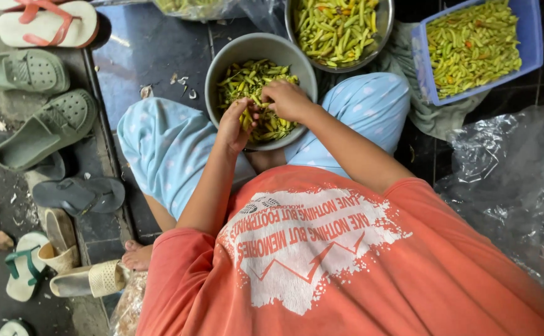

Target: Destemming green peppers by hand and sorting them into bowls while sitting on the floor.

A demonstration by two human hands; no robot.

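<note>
On the dark tiled floor (147, 56), my grey bowl (222, 59) holds green chillies (247, 81); my left hand (237, 124) and right hand (287, 99) pinch chillies, fingertips hidden

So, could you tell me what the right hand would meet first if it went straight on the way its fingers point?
The right hand points down and leftward into the grey bowl; it would likely meet the green chillies first, or the left hand close beside it. Depth is unclear.
</note>
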